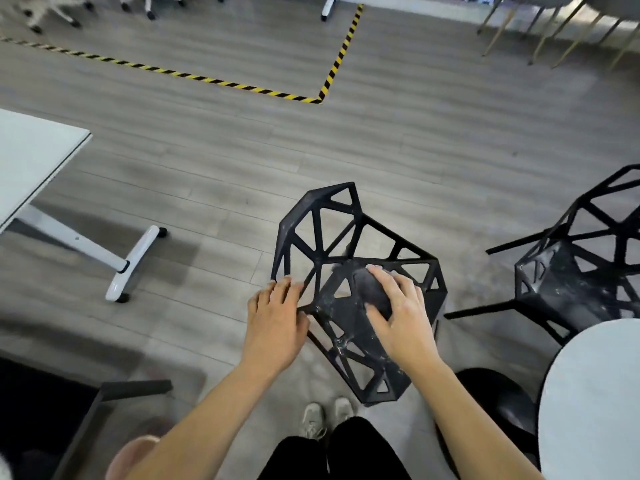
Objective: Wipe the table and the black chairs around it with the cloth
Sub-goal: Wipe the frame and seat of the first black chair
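Pressing dark cloth (375,292) under right hand (401,317) onto black chair (349,299), left hand (273,323) gripping its edge

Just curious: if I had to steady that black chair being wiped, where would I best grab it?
Probably the chair by its left rim bar, coming from the left as the left hand does: the open frame lets fingers curl round a bar.
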Motion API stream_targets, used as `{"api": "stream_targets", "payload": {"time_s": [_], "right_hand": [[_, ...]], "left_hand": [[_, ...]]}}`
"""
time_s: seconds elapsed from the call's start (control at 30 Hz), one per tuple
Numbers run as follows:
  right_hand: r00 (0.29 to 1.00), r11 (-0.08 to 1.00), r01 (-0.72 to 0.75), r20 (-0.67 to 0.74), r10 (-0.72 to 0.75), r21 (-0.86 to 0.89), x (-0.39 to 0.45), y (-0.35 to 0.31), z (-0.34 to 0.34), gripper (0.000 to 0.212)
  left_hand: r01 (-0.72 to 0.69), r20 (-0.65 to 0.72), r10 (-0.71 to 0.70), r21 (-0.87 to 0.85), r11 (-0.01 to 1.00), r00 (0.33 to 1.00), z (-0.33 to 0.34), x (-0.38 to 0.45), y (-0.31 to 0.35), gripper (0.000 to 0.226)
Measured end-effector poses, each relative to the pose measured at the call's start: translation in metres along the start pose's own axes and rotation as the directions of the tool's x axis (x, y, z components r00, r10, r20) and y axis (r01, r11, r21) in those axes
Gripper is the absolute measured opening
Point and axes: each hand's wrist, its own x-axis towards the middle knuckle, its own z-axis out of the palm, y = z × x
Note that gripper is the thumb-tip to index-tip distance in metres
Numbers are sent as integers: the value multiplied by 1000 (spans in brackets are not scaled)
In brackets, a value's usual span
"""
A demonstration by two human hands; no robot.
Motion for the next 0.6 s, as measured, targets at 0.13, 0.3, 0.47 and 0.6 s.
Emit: {"api": "stream_targets", "payload": {"time_s": [0.13, 0.3, 0.47, 0.6], "right_hand": [[999, 999, 36, 40, -37, 27, 38, -1, 17, 64], [994, 995, 77, 79, -82, 60, 92, 10, 45, 64], [987, 988, 119, 95, -128, 95, 144, 27, 77, 65], [989, 979, 118, 72, -131, 164, 182, 31, 101, 67]], "left_hand": [[49, -27, -48, 18, 999, 998, 0, 27, -12, 50], [122, -68, -119, 47, 991, 991, 10, 66, -25, 50], [184, -48, -184, 0, 983, 982, 29, 102, -40, 52], [244, -44, -251, -134, 961, 967, 46, 131, -51, 55]]}}
